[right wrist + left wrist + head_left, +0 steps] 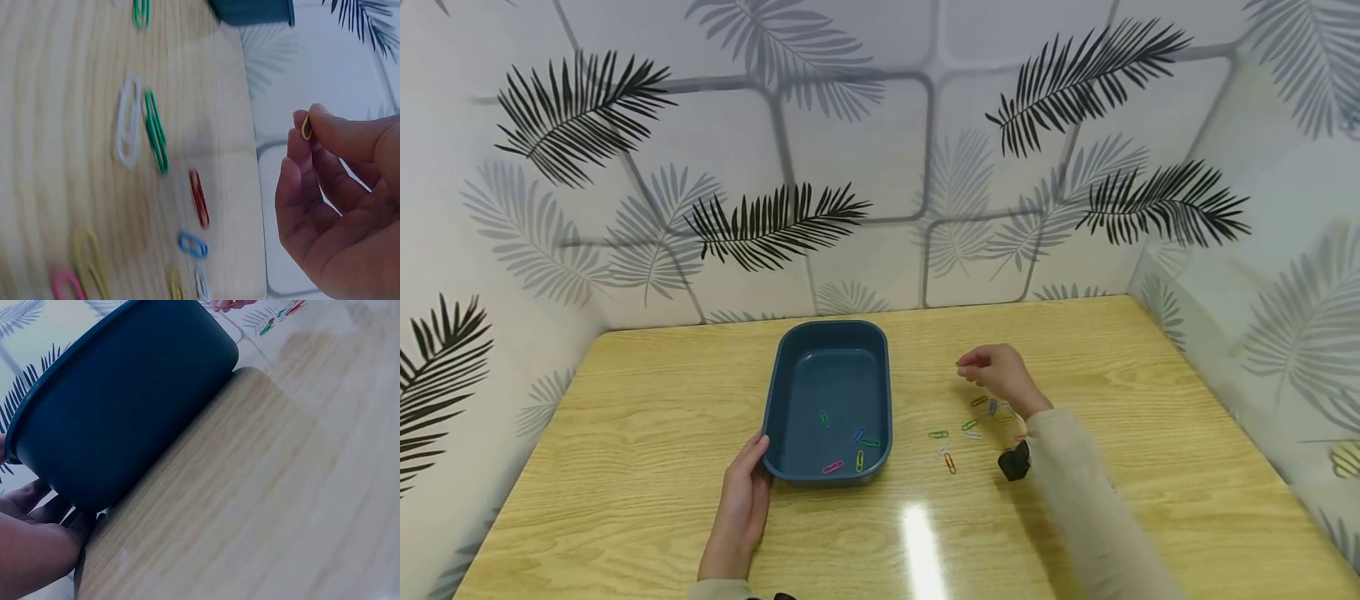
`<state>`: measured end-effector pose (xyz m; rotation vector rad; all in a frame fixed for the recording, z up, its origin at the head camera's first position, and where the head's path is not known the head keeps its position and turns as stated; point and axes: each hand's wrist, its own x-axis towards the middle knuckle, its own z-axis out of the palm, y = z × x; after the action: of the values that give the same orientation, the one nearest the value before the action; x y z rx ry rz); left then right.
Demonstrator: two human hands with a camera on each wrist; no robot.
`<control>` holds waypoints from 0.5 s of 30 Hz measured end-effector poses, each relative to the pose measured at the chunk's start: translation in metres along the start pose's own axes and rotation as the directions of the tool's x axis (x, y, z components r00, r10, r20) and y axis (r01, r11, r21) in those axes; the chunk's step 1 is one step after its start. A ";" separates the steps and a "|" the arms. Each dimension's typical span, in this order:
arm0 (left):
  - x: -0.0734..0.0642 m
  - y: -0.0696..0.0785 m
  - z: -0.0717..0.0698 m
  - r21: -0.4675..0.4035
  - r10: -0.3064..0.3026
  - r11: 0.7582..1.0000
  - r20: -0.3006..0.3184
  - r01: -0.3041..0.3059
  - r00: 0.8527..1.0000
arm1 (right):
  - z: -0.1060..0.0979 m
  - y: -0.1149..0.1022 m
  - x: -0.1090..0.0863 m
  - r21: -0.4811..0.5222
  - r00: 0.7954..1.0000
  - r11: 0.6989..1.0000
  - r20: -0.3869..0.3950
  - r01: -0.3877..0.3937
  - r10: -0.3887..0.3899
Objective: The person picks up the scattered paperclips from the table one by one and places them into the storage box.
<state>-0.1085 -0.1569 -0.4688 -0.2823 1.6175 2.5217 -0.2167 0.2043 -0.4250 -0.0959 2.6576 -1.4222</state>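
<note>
A dark blue plastic basin [827, 400] sits on the table with several coloured paper clips inside, among them a yellow clip [860, 461] and a pink clip [832, 467]. My left hand [747, 496] grips its near left corner, thumb over the rim and fingers against the outer wall. Right of the basin, my right hand [1000, 375] is raised above the table. Between thumb and index finger it pinches a yellow paper clip [306, 128], mostly hidden by the fingertips. Below it lie loose clips, including a red clip [199, 199], a green clip [156, 131] and a white clip [128, 122].
The light wooden table [647, 417] meets a leaf-patterned wall [880, 150] at the back. More loose clips, such as an orange clip [951, 463] and a green clip [938, 434], lie between the basin and my right forearm. A black wrist device [1015, 462] hangs below the right sleeve.
</note>
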 end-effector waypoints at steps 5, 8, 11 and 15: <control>0.001 -0.001 -0.001 -0.010 0.001 1.000 -0.009 -0.001 1.000 | 0.017 -0.009 -0.007 0.079 0.999 0.997 0.032 0.024 -0.027; 0.001 -0.001 -0.002 -0.012 0.003 1.000 -0.007 -0.003 1.000 | 0.025 -0.017 -0.011 0.124 0.998 0.991 0.047 0.046 -0.052; 0.002 -0.002 -0.002 -0.009 0.008 1.000 -0.003 -0.008 1.000 | 0.031 -0.026 -0.015 0.153 0.996 0.987 0.061 0.055 -0.065; 0.001 -0.002 -0.002 -0.009 0.016 1.000 -0.003 -0.016 1.000 | 0.040 -0.037 -0.020 0.157 0.994 0.984 0.061 0.082 -0.093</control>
<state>-0.1087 -0.1580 -0.4719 -0.2750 1.6163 2.5418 -0.1911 0.1532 -0.4143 -0.2441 2.5073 -1.6158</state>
